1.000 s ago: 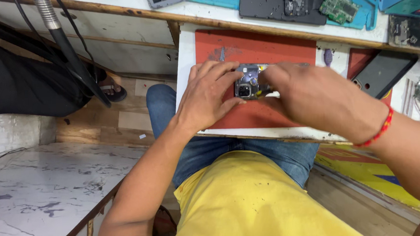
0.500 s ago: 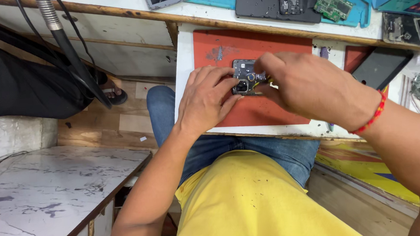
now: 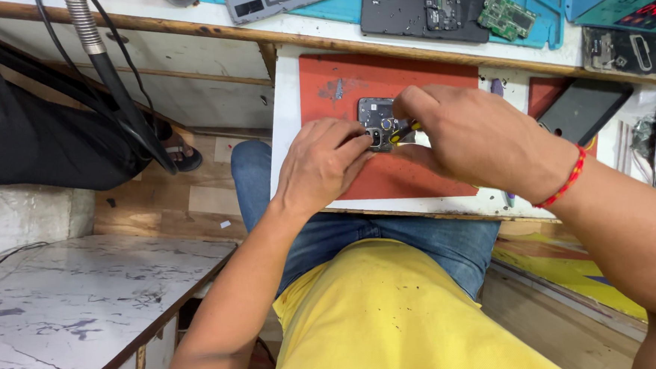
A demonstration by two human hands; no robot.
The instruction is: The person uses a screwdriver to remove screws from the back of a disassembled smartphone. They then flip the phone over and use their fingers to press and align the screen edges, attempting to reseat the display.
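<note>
A small grey phone part [image 3: 379, 122] is pinned at frame centre on the red mat [image 3: 417, 174] by the left hand [image 3: 319, 166], a yellow-handled tool [image 3: 400, 132] gripped by the right hand [image 3: 475, 135], bare mat below.

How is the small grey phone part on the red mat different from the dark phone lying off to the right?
The grey part is small, squarish and pinched between both hands, left hand and right hand; the dark phone is longer, tilted and untouched. The part lies on the red mat; the phone lies right of it. Both lie flat.
</note>
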